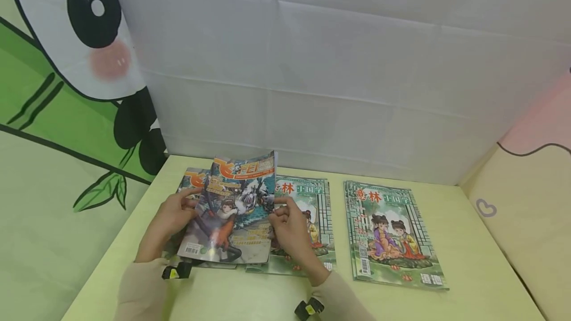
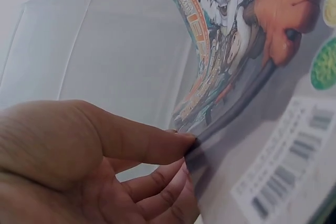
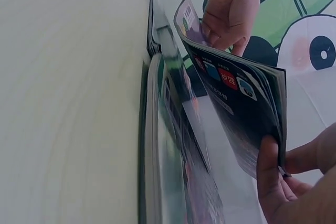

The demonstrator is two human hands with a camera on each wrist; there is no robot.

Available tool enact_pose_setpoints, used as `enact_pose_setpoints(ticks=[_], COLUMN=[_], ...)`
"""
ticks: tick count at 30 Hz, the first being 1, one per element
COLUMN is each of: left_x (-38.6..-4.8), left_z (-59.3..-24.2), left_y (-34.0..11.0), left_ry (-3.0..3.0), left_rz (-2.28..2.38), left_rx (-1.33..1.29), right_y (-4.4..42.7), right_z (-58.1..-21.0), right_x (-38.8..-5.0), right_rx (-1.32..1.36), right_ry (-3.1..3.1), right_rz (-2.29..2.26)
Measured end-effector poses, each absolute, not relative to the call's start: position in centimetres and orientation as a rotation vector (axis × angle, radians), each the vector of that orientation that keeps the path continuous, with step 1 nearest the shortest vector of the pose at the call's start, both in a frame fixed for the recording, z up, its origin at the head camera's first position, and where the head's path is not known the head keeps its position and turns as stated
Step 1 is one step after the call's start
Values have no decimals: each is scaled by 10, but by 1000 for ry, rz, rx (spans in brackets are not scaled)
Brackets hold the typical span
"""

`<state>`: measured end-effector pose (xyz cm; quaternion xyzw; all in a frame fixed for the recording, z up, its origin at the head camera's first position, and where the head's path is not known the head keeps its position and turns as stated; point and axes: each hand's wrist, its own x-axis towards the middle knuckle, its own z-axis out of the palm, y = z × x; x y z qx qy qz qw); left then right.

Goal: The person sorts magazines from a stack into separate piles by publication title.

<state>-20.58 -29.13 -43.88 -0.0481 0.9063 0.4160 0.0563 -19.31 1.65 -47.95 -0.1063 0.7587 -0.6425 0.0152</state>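
A glossy comic-style magazine (image 1: 241, 217) with an orange title is held up between both hands, tilted and slightly bowed. My left hand (image 1: 171, 214) pinches its left edge; in the left wrist view the thumb of the left hand (image 2: 100, 156) lies over the cover near a barcode. Its right edge is pinched by my right hand (image 1: 292, 224). From the right wrist view, the magazine's dark back cover (image 3: 226, 87) shows, lifted above the piles. Partly hidden beneath it are a similar orange-titled magazine (image 1: 193, 179) at left and a pile of green magazines (image 1: 323, 241) at right.
Further right on the pale yellow table (image 1: 482, 271) lies another pile of green magazines (image 1: 392, 241), slightly fanned. A grey-white cloth wall (image 1: 339, 88) stands along the back, and printed panels flank the table, the left one showing a cartoon panda (image 1: 93, 9).
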Motion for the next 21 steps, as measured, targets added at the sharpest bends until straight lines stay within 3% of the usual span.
enact_pose_setpoints(ticks=[21], left_x=[-198], left_z=[-443], left_y=[-336], left_ry=[2831], left_rz=[1064], left_rx=[-336], right_y=[-51], right_z=[-499], right_x=[-197], right_rx=[-188], right_ry=[2204], right_rz=[-2077])
